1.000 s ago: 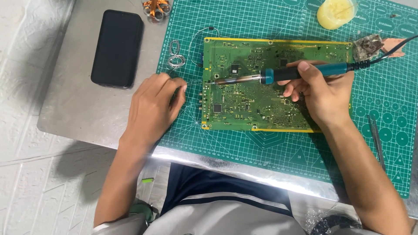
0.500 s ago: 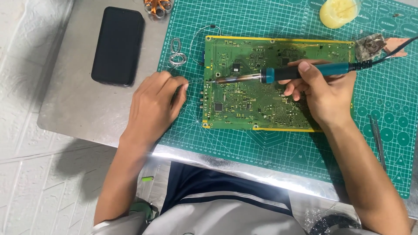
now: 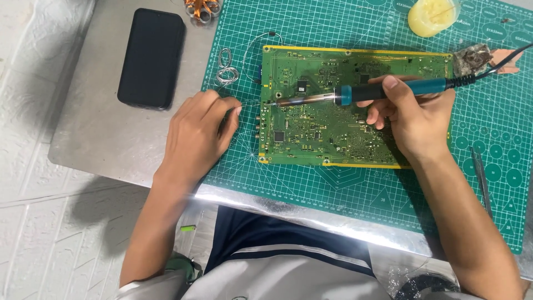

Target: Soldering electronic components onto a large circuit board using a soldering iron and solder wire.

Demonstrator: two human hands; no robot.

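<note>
Holding steady since a second ago: right hand [image 3: 413, 119] wrapped round the soldering iron [image 3: 361, 94], tip at the circuit board [image 3: 355, 105] left edge, left hand [image 3: 200, 130] pinching solder wire [image 3: 250, 102] there.

solder wire [image 3: 251, 103] too thin to trace at left hand [image 3: 200, 130]; copper coil [image 3: 202, 8] cut off by top edge.
</note>
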